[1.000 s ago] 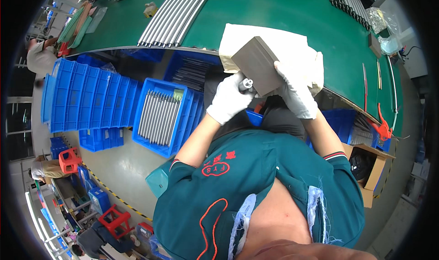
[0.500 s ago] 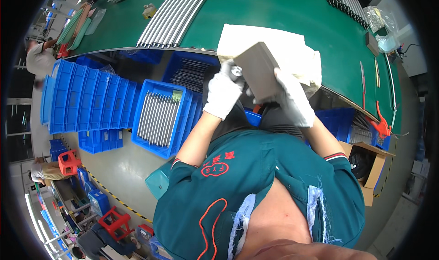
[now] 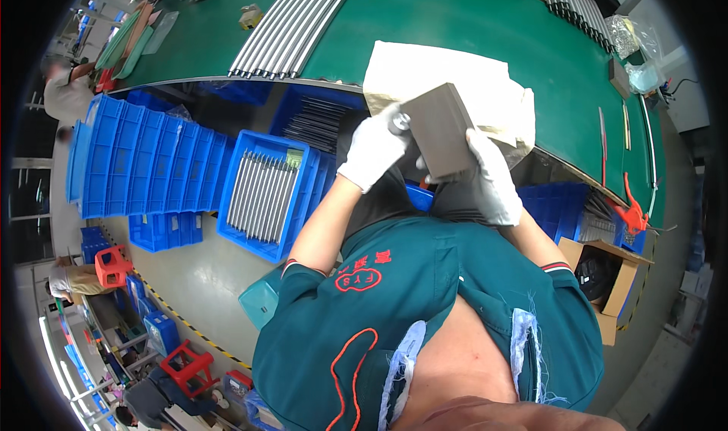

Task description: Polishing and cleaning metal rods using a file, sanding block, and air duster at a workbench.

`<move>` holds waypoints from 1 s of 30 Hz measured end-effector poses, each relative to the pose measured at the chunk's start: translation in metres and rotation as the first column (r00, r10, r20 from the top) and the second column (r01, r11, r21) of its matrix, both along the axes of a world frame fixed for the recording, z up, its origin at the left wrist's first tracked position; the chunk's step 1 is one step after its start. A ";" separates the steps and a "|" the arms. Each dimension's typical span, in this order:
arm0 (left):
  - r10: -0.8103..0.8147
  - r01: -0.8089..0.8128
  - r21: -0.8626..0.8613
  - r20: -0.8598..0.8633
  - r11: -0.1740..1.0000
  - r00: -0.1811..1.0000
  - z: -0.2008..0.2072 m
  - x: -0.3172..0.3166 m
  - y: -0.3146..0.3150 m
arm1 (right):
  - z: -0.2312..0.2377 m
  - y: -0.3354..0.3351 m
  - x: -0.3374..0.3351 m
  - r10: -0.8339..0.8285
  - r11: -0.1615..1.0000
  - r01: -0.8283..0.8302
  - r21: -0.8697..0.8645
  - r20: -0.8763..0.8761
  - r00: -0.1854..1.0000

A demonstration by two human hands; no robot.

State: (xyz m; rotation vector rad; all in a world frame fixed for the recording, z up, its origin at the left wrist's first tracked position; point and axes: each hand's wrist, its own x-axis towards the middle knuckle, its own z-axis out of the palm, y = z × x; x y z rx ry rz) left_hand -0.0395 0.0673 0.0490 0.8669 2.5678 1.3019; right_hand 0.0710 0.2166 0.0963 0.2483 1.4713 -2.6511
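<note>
My gloved left hand point(image 3: 374, 150) is closed around a small silver metal cylinder point(image 3: 399, 123), seen nearly end-on; how far it runs inside the fist is hidden. The cylinder's end sits against the left edge of a flat grey-brown rectangular block point(image 3: 440, 130). Along the block's right edge, the fingers of my gloved right hand point(image 3: 494, 184) grip it, and it is held tilted above my lap. Behind the block, a cream cloth point(image 3: 447, 63) lies over the front edge of the green table point(image 3: 409, 14).
Several silver rods point(image 3: 288, 33) lie in a row on the table. A blue crate point(image 3: 262, 199) of rods stands left of my legs, beside stacked blue crates point(image 3: 152, 162). To the right are red-handled pliers point(image 3: 632, 211) and an open cardboard box point(image 3: 607, 275).
The block has shifted slightly right and down, and both hands have moved a little with it. The silver cylinder stays beside the block's left edge.
</note>
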 end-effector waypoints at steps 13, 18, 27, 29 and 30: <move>0.376 -0.374 0.045 -0.117 0.926 0.919 -0.002 0.012 0.006 | -0.028 0.028 0.033 -0.035 0.913 0.036 0.407 -0.010 0.999; 0.249 -0.243 0.288 0.016 0.926 0.968 -0.009 0.021 -0.008 | -0.009 0.117 0.014 -0.537 0.307 0.740 0.598 -0.533 0.654; 0.054 -0.119 0.241 0.261 0.963 0.964 -0.031 0.039 -0.029 | -0.007 0.179 0.021 -0.226 -0.876 0.057 0.479 -0.511 0.829; 0.043 -0.087 0.235 0.189 0.968 0.981 -0.029 0.043 -0.029 | 0.001 0.147 0.021 -0.234 -0.257 0.585 0.769 -0.637 0.735; 0.024 -0.057 0.202 0.159 0.978 0.987 -0.027 0.043 -0.028 | 0.005 0.123 0.025 -0.413 0.163 0.608 0.777 -0.506 0.758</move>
